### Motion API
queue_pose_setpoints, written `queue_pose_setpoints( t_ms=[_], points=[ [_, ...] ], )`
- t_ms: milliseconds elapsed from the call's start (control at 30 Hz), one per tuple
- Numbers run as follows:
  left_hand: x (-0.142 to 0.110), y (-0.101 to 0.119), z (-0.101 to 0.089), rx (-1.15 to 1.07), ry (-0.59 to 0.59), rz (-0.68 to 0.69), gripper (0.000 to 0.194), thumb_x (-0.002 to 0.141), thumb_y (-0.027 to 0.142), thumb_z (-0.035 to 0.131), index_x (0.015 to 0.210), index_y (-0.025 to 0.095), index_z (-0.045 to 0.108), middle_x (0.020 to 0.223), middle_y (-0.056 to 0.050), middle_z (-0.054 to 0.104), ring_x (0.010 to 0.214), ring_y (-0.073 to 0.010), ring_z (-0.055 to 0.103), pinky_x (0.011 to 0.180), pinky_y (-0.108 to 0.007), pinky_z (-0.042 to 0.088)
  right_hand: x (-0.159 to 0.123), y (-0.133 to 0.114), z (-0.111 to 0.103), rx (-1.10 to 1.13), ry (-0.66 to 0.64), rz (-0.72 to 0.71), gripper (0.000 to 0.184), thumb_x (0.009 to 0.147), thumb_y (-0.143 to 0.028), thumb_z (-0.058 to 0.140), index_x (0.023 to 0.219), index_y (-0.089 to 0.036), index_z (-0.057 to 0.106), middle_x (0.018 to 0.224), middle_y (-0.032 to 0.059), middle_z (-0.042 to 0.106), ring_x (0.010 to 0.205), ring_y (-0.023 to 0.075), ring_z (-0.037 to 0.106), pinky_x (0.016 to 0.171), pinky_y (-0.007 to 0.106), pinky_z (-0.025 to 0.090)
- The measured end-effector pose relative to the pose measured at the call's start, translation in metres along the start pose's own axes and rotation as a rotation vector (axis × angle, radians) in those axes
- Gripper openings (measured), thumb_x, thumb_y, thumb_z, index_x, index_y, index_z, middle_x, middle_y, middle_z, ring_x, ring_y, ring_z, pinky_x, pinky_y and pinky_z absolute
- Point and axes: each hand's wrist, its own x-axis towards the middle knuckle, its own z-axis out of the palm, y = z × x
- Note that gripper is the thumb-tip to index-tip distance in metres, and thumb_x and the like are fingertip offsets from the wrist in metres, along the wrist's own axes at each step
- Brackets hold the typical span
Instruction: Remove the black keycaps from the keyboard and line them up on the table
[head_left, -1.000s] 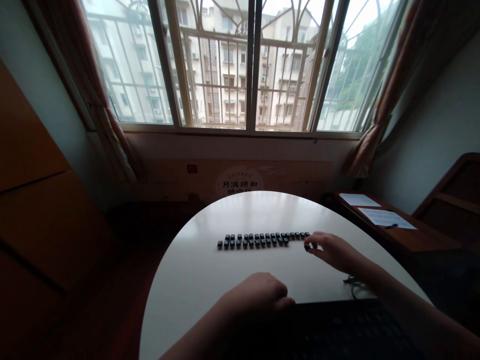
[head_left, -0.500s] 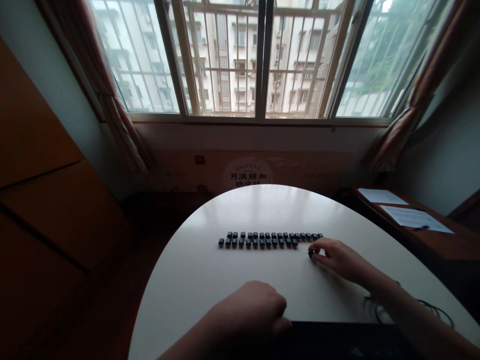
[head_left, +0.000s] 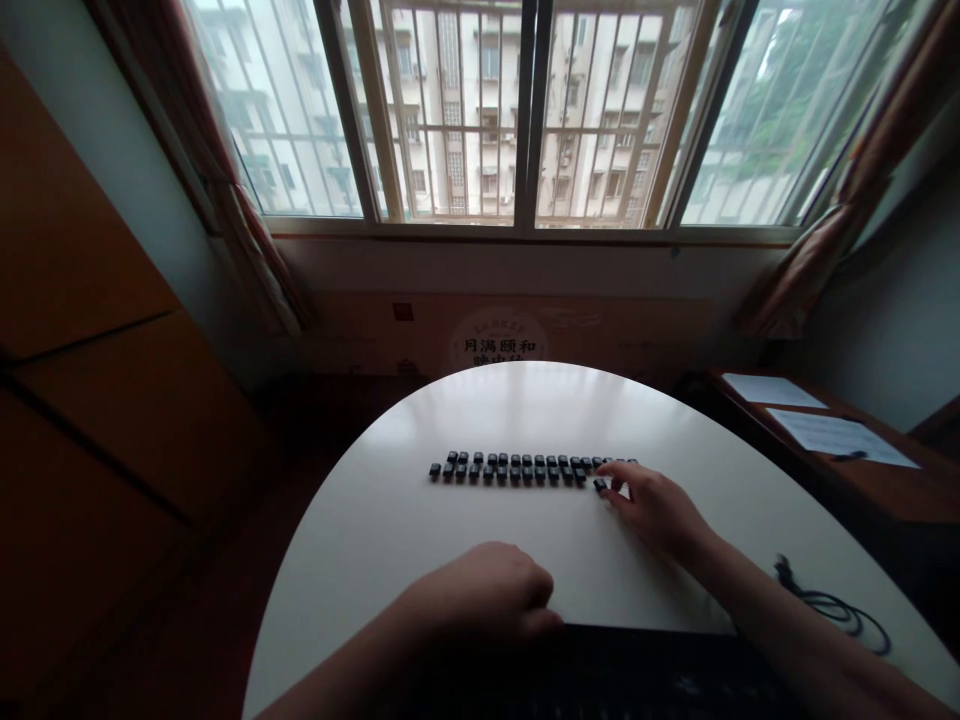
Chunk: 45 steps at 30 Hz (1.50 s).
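My right hand (head_left: 649, 500) pinches a small black keycap (head_left: 600, 485) between thumb and fingertips, low over the white tabletop. This keycap is just right of the end of the nearer row of black keycaps (head_left: 514, 474). Behind it runs a second row of keycaps (head_left: 502, 459), its right end partly covered by my fingers. My left hand (head_left: 487, 590) is closed, knuckles up, at the far edge of a dark keyboard (head_left: 660, 665) along the bottom of the view. The fingertips of that hand are hidden, so what they grip cannot be made out.
A coiled black cable (head_left: 836, 605) lies on the round white table (head_left: 360, 560) at right. Beyond the table's right edge stands a brown desk (head_left: 885, 490) with papers (head_left: 840, 437) and a pen (head_left: 850, 456). Barred windows and curtains are at the back.
My right hand has moved left with the keycap, bringing it closer to the end of the nearer row. My left hand stays closed by the keyboard; the whole view has shifted slightly.
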Motion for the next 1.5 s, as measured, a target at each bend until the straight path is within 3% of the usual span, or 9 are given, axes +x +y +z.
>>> queue_pose_setpoints(
  t_ms=[167, 533, 967, 1233, 1500],
  points=[
    [-0.001, 0.001, -0.001, -0.011, -0.001, -0.002, 0.030, 0.090, 0.043, 0.055, 0.077, 0.019, 0.066, 0.072, -0.003, 0.066, 0.061, -0.0161, 0.058, 0.055, -0.027, 0.040, -0.003, -0.001, -0.002, -0.025, -0.005, -0.002, 0.024, 0.086, -0.028, 0.055, 0.105, -0.026, 0.070, 0.097, 0.0028, 0.073, 0.083, 0.0236, 0.068, 0.069, 0.033, 0.049],
    [-0.003, 0.004, -0.004, -0.001, -0.019, -0.016, 0.032, 0.090, 0.045, 0.053, 0.083, 0.019, 0.070, 0.076, -0.005, 0.068, 0.064, -0.0183, 0.060, 0.057, -0.029, 0.043, 0.000, -0.003, 0.004, -0.086, -0.002, -0.050, 0.031, 0.091, -0.028, 0.050, 0.115, -0.022, 0.070, 0.115, 0.0062, 0.072, 0.096, 0.0266, 0.069, 0.080, 0.038, 0.053],
    [-0.004, 0.006, -0.006, 0.019, -0.017, -0.024, 0.031, 0.089, 0.044, 0.054, 0.083, 0.019, 0.070, 0.075, -0.005, 0.069, 0.064, -0.0184, 0.060, 0.056, -0.029, 0.042, 0.000, -0.003, 0.005, -0.106, -0.002, -0.077, 0.033, 0.089, -0.025, 0.050, 0.116, -0.024, 0.069, 0.119, 0.0055, 0.069, 0.091, 0.0233, 0.070, 0.077, 0.035, 0.055],
    [-0.004, 0.004, -0.003, 0.013, -0.008, -0.015, 0.031, 0.089, 0.045, 0.054, 0.084, 0.019, 0.070, 0.076, -0.005, 0.068, 0.064, -0.0185, 0.060, 0.058, -0.029, 0.043, 0.000, -0.004, 0.004, -0.107, -0.003, -0.099, 0.033, 0.089, -0.023, 0.051, 0.117, -0.024, 0.068, 0.122, 0.0059, 0.069, 0.101, 0.0254, 0.068, 0.084, 0.038, 0.056],
    [-0.006, 0.005, -0.006, -0.018, -0.024, -0.011, 0.034, 0.090, 0.047, 0.052, 0.085, 0.019, 0.071, 0.077, -0.006, 0.069, 0.065, -0.0193, 0.061, 0.060, -0.030, 0.045, -0.005, -0.010, -0.009, -0.052, 0.130, -0.264, 0.033, 0.092, -0.015, 0.045, 0.108, -0.023, 0.072, 0.117, 0.0074, 0.069, 0.096, 0.0227, 0.069, 0.082, 0.035, 0.058]
  ],
)
